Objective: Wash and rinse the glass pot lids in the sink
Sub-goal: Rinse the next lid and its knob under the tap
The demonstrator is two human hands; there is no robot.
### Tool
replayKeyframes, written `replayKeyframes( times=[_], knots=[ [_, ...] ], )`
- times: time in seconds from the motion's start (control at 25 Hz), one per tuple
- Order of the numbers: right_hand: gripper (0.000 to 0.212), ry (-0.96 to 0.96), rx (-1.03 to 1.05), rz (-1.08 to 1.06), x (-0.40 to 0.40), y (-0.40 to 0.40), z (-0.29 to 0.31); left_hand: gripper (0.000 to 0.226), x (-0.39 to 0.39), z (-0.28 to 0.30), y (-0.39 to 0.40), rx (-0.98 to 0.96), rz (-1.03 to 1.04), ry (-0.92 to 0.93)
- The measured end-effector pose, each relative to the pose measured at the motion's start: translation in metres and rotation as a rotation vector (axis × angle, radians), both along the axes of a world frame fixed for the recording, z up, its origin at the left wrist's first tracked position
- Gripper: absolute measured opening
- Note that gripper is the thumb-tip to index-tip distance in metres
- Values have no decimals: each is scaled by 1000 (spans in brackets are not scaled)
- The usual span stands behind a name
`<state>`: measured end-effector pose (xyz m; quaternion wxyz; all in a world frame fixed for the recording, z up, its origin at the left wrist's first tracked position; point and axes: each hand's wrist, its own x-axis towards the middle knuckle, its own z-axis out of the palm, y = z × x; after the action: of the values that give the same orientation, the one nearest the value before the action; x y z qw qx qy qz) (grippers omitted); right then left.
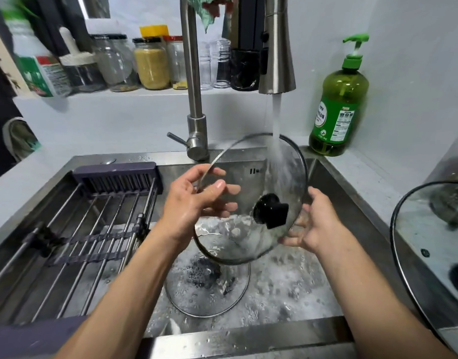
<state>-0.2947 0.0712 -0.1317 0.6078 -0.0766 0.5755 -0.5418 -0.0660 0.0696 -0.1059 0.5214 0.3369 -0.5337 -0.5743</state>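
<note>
A glass lid (251, 198) is held tilted over the sink (334, 193), under the tap (276, 45), left hand (194, 203) and right hand (316, 224) at its edges. Another lid (207, 288) lies in the basin below. A rack (93, 216) spans the sink's left side (a third lid (430, 237) rests on the counter, right).

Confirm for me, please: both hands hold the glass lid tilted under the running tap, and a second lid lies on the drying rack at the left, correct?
Not quite. The second lid lies on the sink floor in foamy water beneath the held glass lid, not on the drying rack. The head view shows it. The left hand and right hand do hold the lid tilted under the running tap.
</note>
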Motion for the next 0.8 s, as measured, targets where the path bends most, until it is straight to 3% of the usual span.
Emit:
replayKeyframes(
  times=[0.16,0.28,0.4,0.52,0.56,0.68,0.8],
  knots=[
    [69,-269,-37,-9,-7,-3,-8,30,-9,-4,14,-176,-184,-246],
    [94,-328,-39,-39,-13,-1,-9,34,-18,-5,20,-302,-293,-415],
    [70,-362,-96,-64,-18,4,-4,37,-16,-3,20,-390,-354,-474],
    [32,-302,-116,-152,-14,6,1,32,-9,-7,17,-393,-314,-583],
    [30,-261,-101,-156,-12,5,0,30,-8,-10,16,-418,-275,-658],
    [66,-89,-72,-67,-9,2,-5,28,-6,-11,14,-429,-276,-810],
    [73,49,-80,-31,-6,2,-5,28,0,-3,14,-279,-510,-886]
  ],
)
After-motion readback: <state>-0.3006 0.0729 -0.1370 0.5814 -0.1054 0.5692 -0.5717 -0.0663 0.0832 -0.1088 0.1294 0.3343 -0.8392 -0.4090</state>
